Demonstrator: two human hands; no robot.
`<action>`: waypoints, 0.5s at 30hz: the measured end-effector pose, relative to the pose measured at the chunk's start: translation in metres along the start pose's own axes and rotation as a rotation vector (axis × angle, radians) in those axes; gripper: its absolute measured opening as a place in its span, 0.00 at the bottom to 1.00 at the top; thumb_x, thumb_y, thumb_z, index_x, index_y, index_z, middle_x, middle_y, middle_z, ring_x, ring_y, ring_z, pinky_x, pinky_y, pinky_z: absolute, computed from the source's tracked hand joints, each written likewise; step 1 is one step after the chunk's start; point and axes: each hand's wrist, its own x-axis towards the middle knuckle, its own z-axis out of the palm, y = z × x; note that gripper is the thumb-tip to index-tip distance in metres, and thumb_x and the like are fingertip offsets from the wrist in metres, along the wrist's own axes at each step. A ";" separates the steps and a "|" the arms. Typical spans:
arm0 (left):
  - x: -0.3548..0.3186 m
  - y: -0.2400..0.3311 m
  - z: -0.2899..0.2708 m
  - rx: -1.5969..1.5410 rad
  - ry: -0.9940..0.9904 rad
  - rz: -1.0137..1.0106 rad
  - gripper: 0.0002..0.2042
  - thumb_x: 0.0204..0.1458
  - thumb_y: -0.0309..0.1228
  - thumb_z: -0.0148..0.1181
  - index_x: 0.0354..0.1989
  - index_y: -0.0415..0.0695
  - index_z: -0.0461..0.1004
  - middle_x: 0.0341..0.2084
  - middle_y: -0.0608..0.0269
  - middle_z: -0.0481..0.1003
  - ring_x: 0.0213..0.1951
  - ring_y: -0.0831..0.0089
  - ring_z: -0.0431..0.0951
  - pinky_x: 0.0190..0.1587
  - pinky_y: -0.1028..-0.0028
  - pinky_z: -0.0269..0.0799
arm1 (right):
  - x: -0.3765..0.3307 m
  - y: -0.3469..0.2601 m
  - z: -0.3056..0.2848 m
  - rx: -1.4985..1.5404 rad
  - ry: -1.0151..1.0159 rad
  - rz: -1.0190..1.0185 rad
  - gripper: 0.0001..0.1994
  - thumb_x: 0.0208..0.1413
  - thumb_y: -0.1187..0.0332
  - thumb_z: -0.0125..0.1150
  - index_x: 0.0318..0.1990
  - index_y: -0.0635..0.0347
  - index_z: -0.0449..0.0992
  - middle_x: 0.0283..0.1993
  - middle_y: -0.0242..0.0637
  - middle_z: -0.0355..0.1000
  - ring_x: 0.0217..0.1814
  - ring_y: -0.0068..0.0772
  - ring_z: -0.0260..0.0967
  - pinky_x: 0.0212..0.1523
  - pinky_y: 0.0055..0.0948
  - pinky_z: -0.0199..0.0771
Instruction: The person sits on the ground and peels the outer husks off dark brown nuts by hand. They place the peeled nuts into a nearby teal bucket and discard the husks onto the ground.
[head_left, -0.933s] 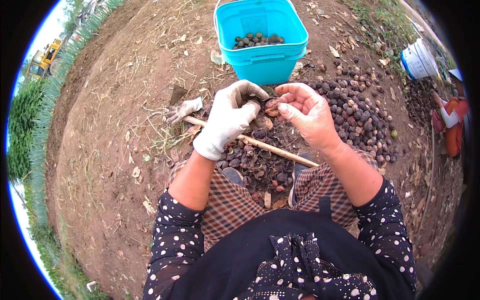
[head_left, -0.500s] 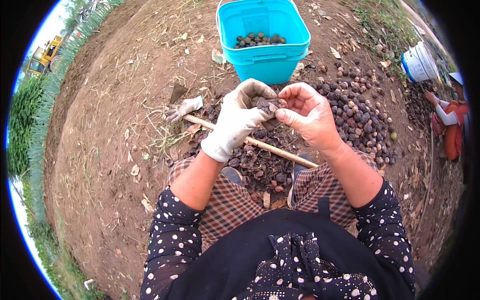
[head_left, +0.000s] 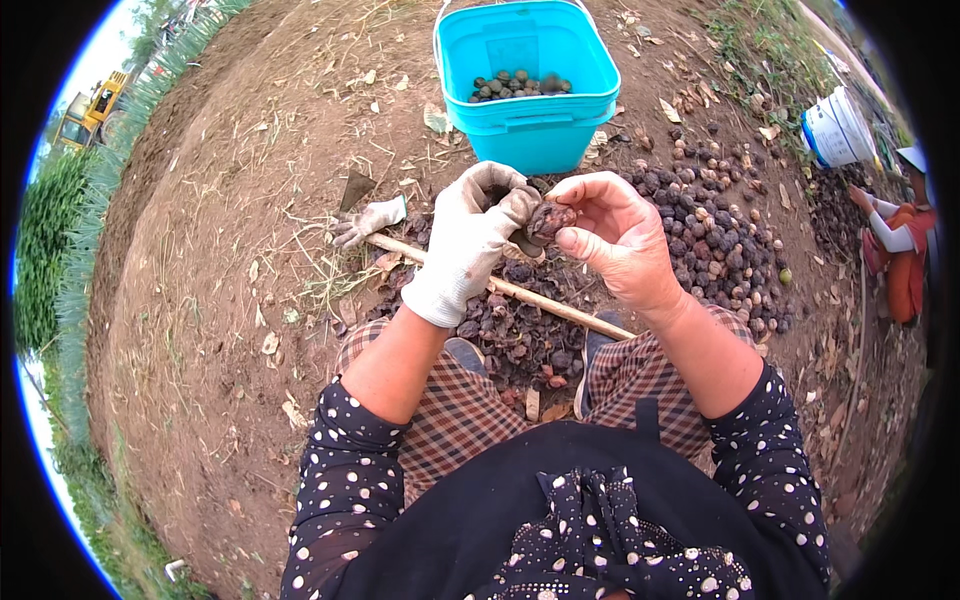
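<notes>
A walnut (head_left: 549,222) in dark, shrivelled husk is held between my two hands, in front of the blue bucket. My left hand (head_left: 462,235), in a soiled white glove, pinches it from the left. From the right, the bent fingers and thumb of my bare right hand (head_left: 628,240) close on it. Beneath my hands, dark husk scraps (head_left: 512,335) lie heaped between my feet. Across this heap runs a wooden stick (head_left: 560,306). The blue bucket (head_left: 525,145) holds several walnuts (head_left: 515,85) at its bottom.
To the right spreads a pile of dark walnuts (head_left: 715,230). A loose glove (head_left: 372,221) lies at the stick's left end, near a dark metal blade (head_left: 355,188). Far right, a white bucket (head_left: 840,127) lies tipped near another person (head_left: 900,235). Yellow machinery (head_left: 92,108) stands far left.
The walnut in my hands has turned and shows more of its round side. My left fingers have shifted slightly left and my right fingers have closed in around it.
</notes>
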 end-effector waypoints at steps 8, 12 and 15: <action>-0.003 0.024 -0.006 0.132 -0.191 -0.133 0.20 0.48 0.30 0.71 0.47 0.33 0.74 0.33 0.58 0.79 0.31 0.77 0.80 0.34 0.77 0.78 | 0.001 0.000 -0.002 -0.255 0.004 -0.081 0.16 0.53 0.84 0.66 0.49 0.65 0.73 0.48 0.33 0.71 0.49 0.23 0.74 0.52 0.26 0.79; -0.002 0.030 -0.007 0.235 -0.218 -0.107 0.16 0.46 0.26 0.66 0.43 0.33 0.75 0.30 0.60 0.79 0.30 0.77 0.80 0.34 0.78 0.78 | -0.001 -0.004 -0.002 -0.311 -0.046 -0.074 0.15 0.52 0.84 0.65 0.47 0.65 0.74 0.48 0.34 0.71 0.49 0.23 0.74 0.51 0.25 0.79; -0.003 0.024 -0.013 0.233 -0.208 -0.041 0.13 0.46 0.24 0.63 0.41 0.34 0.76 0.29 0.61 0.79 0.29 0.78 0.80 0.33 0.78 0.78 | -0.001 -0.007 0.000 -0.326 -0.108 -0.047 0.15 0.52 0.84 0.66 0.48 0.65 0.74 0.49 0.35 0.72 0.50 0.23 0.73 0.52 0.25 0.78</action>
